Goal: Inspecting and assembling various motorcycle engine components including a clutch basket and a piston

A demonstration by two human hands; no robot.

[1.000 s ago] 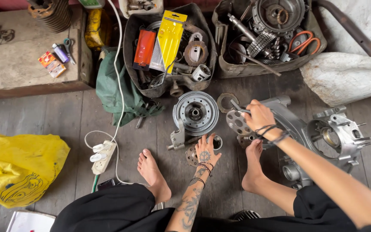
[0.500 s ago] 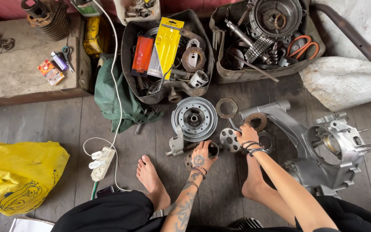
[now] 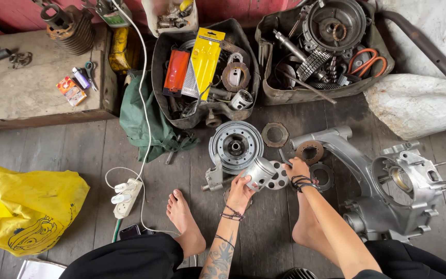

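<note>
Piston (image 3: 258, 172), a short silver cylinder, is held in the left hand (image 3: 241, 192), fingers closed around its lower side, just above the wooden floor (image 3: 68, 150). At its 3 o'clock the right hand (image 3: 296, 168) pinches one end of it (I cannot tell what it grips there). At 11 o'clock lies a round metal hub (image 3: 235, 146). It looks like a fitting or checking step; steady, fine finger work seems needed.

A small silver metal piston (image 3: 258, 172), cylinder-shaped and shiny, lies tilted in the left grip (image 3: 241, 192), its closed crown pointing up and to the right. Just beyond it, under the right grip (image 3: 296, 168), a round perforated metal disc (image 3: 278, 179) lies flat on the floorboards, touching the piston's lower edge.
</note>
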